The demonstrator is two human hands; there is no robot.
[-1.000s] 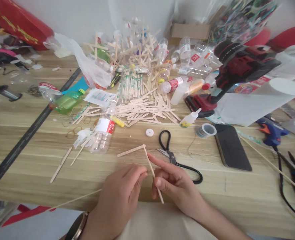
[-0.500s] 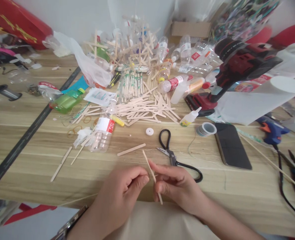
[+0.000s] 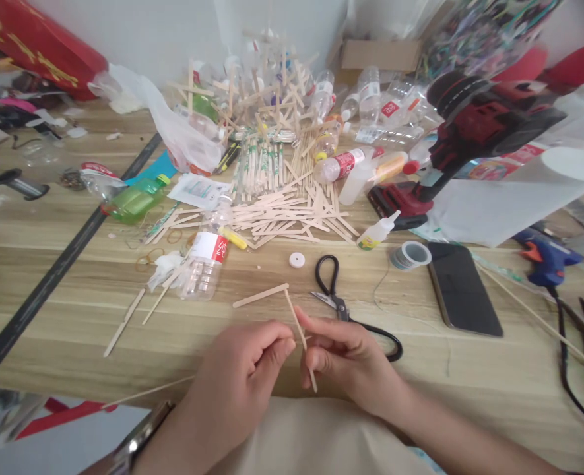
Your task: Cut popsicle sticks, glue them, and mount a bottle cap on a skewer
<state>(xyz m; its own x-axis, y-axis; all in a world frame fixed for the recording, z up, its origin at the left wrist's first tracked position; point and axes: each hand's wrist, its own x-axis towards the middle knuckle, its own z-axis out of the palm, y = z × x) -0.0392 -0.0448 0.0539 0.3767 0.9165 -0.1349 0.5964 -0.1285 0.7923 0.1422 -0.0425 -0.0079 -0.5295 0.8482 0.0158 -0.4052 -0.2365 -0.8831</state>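
Between the thumb and fingers of my right hand [image 3: 348,353] is a flat wooden stick [image 3: 297,320], held tilted on its edge. My left hand [image 3: 252,369] is closed in a pinch around a thin skewer [image 3: 158,389], which trails out to the lower left; its tip shows by the flat stick. Just ahead of my hands, another flat stick [image 3: 260,295] lies on the table. Black-handled scissors [image 3: 340,307] lie open beyond my right hand. A small white disc [image 3: 296,260] rests farther forward.
A plastic bottle [image 3: 205,260] lies left of centre. Behind are piled wooden sticks [image 3: 282,214]. On the right are a glue bottle [image 3: 378,232], a wire spool [image 3: 410,255], a phone [image 3: 464,288], a red and black drill [image 3: 450,145] and a blue glue gun [image 3: 549,260].
The flat stick in my right hand has tilted slightly, its lower end shifting left. Both hands keep their grips. The camera view has shifted a little.
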